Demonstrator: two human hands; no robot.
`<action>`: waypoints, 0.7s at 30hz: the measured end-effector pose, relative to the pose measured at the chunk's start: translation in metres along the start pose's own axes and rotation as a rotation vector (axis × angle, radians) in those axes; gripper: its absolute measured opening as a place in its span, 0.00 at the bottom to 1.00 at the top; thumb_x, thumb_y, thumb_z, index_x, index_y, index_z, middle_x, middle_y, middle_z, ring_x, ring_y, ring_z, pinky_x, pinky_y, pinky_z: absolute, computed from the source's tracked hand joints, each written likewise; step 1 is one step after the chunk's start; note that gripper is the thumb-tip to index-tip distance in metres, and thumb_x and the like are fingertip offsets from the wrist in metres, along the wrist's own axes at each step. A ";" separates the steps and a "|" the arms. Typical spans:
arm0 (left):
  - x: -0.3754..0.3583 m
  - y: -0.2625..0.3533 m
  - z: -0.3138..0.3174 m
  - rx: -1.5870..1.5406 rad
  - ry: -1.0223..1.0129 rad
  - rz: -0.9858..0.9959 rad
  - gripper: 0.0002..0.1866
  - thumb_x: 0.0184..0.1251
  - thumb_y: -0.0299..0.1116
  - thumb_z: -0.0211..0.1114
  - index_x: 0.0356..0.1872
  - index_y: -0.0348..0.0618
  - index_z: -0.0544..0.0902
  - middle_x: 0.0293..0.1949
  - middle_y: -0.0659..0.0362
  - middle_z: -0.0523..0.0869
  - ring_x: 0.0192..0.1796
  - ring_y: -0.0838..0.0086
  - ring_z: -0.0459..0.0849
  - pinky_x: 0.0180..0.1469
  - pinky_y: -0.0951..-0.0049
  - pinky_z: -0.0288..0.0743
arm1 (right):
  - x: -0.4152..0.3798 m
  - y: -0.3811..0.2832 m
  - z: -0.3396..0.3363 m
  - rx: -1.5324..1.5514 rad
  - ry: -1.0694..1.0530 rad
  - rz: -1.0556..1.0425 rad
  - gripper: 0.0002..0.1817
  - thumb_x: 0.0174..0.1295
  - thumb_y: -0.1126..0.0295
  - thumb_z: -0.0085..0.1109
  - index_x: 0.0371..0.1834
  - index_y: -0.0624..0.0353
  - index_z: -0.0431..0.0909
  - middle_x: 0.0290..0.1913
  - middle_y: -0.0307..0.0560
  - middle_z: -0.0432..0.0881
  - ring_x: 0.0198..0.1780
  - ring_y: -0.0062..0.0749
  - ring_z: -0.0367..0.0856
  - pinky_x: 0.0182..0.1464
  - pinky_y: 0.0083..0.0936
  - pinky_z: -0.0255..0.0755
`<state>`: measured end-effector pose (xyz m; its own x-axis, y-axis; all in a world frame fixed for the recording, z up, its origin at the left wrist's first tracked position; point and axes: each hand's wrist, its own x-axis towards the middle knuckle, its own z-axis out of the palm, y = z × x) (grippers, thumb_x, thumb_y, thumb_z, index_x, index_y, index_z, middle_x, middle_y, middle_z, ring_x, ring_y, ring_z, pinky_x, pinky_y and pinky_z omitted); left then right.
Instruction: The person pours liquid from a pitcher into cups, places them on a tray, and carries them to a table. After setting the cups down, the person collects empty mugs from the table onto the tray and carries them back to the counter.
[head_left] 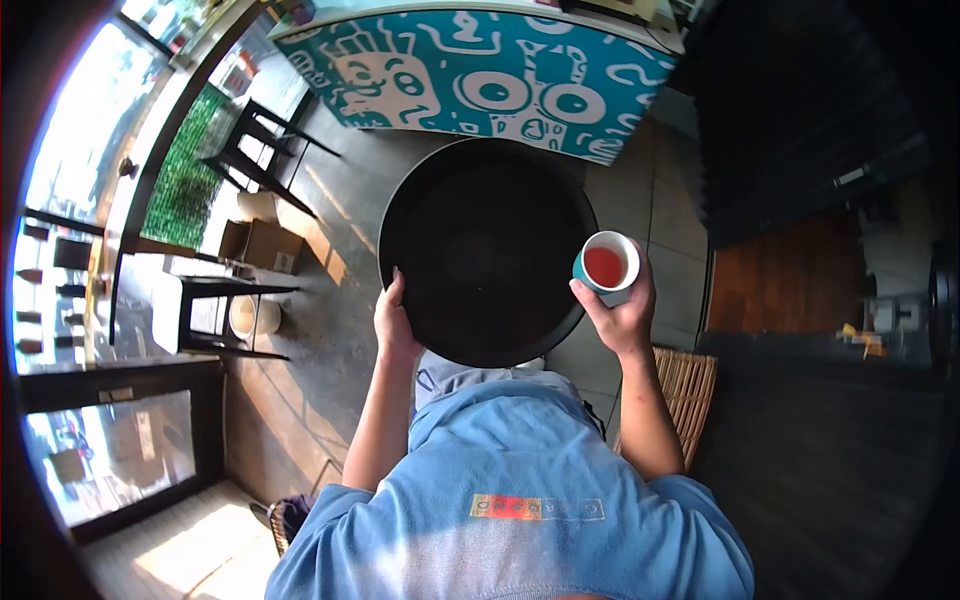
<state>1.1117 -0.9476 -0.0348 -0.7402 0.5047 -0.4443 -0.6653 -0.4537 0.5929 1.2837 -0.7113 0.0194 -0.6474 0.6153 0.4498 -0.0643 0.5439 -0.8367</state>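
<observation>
A round black tray (485, 250) with a raised rim spreads out in front of my body, its surface bare. My left hand (395, 322) grips its lower left edge, thumb over the rim and the other fingers hidden underneath. In my right hand (626, 308) is a teal and white cup (610, 262) partly filled with red liquid. The fingers wrap round the cup, which overlaps the tray's right rim in this view.
Ahead stands a counter (490, 85) with a teal and white cartoon front. Black stools (215, 300) and a cardboard box (268, 246) are at the left by the windows. A slatted wooden piece (683, 400) lies beyond my right forearm.
</observation>
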 end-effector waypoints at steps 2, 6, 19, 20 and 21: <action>0.009 0.008 -0.001 -0.024 0.028 0.069 0.25 0.71 0.45 0.54 0.59 0.35 0.70 0.54 0.50 0.80 0.52 0.63 0.81 0.56 0.63 0.76 | 0.024 0.013 0.010 0.035 -0.058 -0.013 0.30 0.46 0.68 0.74 0.52 0.63 0.71 0.47 0.49 0.76 0.48 0.38 0.78 0.51 0.31 0.72; 0.032 0.037 -0.016 0.026 0.173 0.258 0.24 0.71 0.45 0.56 0.57 0.33 0.72 0.52 0.51 0.81 0.51 0.65 0.82 0.55 0.66 0.76 | 0.069 0.027 0.055 0.072 -0.121 -0.040 0.31 0.46 0.68 0.74 0.54 0.63 0.70 0.47 0.47 0.76 0.48 0.36 0.78 0.52 0.30 0.71; 0.186 0.244 -0.078 0.302 0.295 0.624 0.17 0.72 0.38 0.56 0.48 0.31 0.79 0.43 0.59 0.83 0.44 0.79 0.79 0.49 0.78 0.70 | 0.247 0.036 0.279 0.258 -0.238 0.009 0.32 0.47 0.71 0.72 0.56 0.63 0.67 0.49 0.45 0.76 0.50 0.30 0.77 0.54 0.27 0.72; 0.196 0.261 -0.082 0.316 0.298 0.654 0.16 0.72 0.38 0.56 0.47 0.32 0.79 0.43 0.59 0.83 0.44 0.79 0.79 0.49 0.79 0.70 | 0.259 0.032 0.293 0.259 -0.240 0.006 0.32 0.47 0.71 0.72 0.56 0.63 0.67 0.49 0.45 0.76 0.50 0.30 0.77 0.54 0.27 0.72; 0.204 0.276 -0.084 0.323 0.303 0.667 0.16 0.72 0.37 0.56 0.47 0.31 0.79 0.43 0.59 0.84 0.44 0.79 0.79 0.49 0.79 0.70 | 0.271 0.027 0.307 0.270 -0.217 0.017 0.34 0.47 0.71 0.73 0.57 0.63 0.65 0.50 0.46 0.75 0.51 0.30 0.76 0.54 0.28 0.72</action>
<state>0.7687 -1.0319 -0.0182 -0.9972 -0.0402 -0.0634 -0.0466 -0.3310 0.9425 0.8733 -0.7048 0.0227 -0.7945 0.4718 0.3823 -0.2318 0.3463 -0.9090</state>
